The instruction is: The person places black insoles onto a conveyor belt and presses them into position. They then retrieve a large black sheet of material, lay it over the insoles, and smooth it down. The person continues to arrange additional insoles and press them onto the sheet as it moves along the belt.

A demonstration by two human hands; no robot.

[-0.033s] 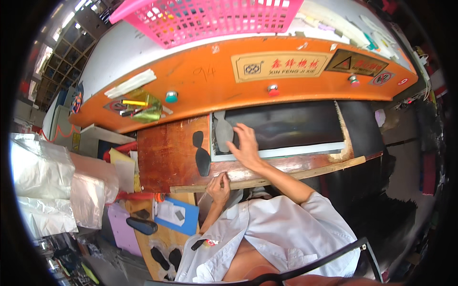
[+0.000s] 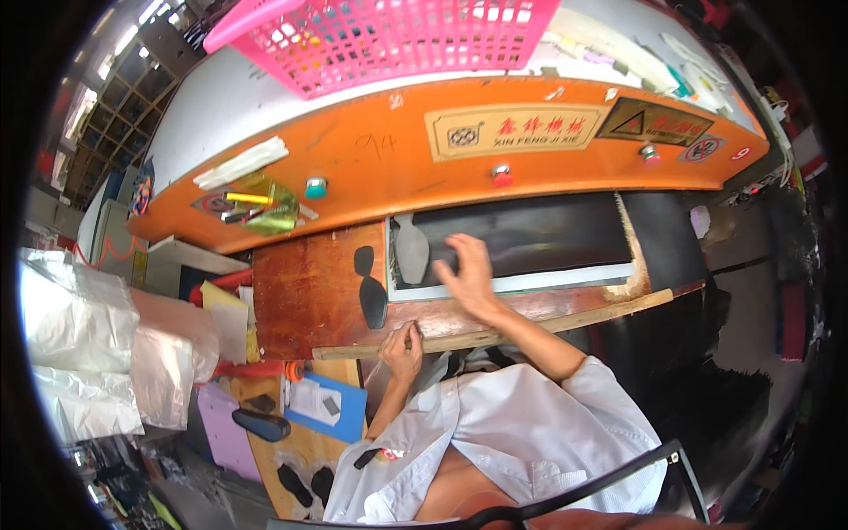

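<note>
A grey sole-shaped piece (image 2: 412,252) lies at the left end of a black sheet (image 2: 521,238) with a pale border. My right hand (image 2: 468,278) hovers just right of that piece, fingers spread, with nothing seen in it. Left of the sheet, a black sole-shaped cutout (image 2: 374,302), with a smaller dark part (image 2: 363,260) above it, rests on the reddish-brown board (image 2: 300,296). By the board's front edge my left hand (image 2: 403,352) is closed, its fingertips pressed together; what they hold, if anything, cannot be made out.
An orange machine beam (image 2: 353,155) with green and red buttons spans the far side, a pink basket (image 2: 397,44) on top. A wooden strip (image 2: 495,336) runs along the front edge. At left are plastic bags (image 2: 79,309), a blue clipboard (image 2: 340,408) and dark shoe parts (image 2: 262,424).
My right hand has shifted right, away from the grey sole-shaped piece. The view has tilted slightly. My left hand stays by the front edge.
</note>
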